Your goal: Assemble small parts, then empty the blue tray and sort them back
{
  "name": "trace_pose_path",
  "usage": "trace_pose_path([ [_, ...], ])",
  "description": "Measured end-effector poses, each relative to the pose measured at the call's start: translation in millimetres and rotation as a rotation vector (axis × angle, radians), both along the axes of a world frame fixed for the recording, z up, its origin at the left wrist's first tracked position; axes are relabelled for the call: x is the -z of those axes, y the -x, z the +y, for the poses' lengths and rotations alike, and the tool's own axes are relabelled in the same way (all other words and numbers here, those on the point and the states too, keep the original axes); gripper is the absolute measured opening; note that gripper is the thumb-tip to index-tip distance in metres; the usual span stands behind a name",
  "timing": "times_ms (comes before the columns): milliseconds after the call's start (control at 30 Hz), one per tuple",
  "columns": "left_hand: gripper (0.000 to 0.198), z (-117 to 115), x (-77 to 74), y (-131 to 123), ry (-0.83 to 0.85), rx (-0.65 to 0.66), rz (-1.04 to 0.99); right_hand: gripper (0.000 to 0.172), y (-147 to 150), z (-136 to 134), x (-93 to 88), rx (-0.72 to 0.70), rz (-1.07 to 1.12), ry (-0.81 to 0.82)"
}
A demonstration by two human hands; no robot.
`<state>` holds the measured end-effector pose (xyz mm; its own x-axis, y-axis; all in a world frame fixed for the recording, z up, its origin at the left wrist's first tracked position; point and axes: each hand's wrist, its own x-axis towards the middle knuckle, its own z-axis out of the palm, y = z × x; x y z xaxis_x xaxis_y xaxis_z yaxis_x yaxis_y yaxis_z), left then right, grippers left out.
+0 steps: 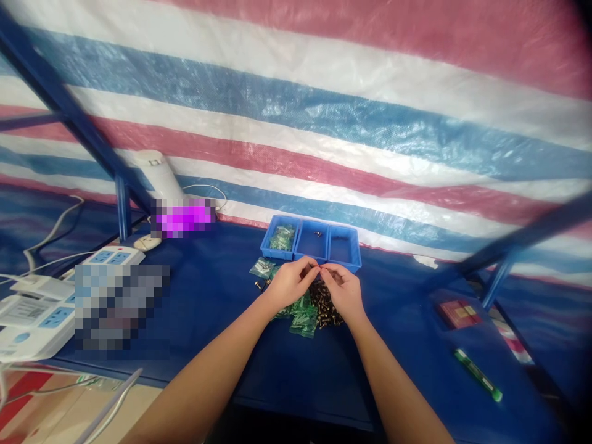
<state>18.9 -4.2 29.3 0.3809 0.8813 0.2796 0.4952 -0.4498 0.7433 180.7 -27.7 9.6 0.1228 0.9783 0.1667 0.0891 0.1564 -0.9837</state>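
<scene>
My left hand (290, 285) and my right hand (345, 291) meet at their fingertips just in front of the blue bins. Both are pinched closed; whatever lies between the fingers is too small to make out. Below them on the blue table is a pile of brass-coloured screws (326, 313), partly hidden by my right hand. Beside it lie several small green-tinted packets (303, 319). The left blue bin (265, 246) holds similar packets. A few dark pieces lie in the middle blue bin (311, 249), next to the right blue bin (343, 251). A clear packet (263, 267) rests left of my hands.
White power strips (58, 317) with cables stand at the left, beside a pixelated patch. A white cylinder-shaped device (161, 176) is at the back left. On the right lie a green tube-like item (478, 375) and a reddish box (459, 313). Striped sheeting (351, 148) hangs behind.
</scene>
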Motion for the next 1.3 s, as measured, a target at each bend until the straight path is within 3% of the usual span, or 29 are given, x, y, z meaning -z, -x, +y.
trace_pose_path([
  [300,0.032,1.2,2.6,0.1,-0.036,-0.033,0.019,0.022,2.9,-1.2,2.4,0.001,-0.041,-0.036],
  [567,0.025,-2.4,-0.4,0.5,-0.011,0.023,-0.039,0.023,-0.1,-2.9,-2.5,0.019,-0.115,-0.038],
  [867,0.031,0.7,1.7,-0.2,-0.027,-0.032,0.003,0.024,3.0,-3.5,-0.9,0.055,-0.101,-0.067],
  [1300,0.027,-0.1,0.4,0.2,-0.04,-0.001,-0.034,0.027,2.7,-4.9,-4.9,0.066,-0.071,-0.094],
])
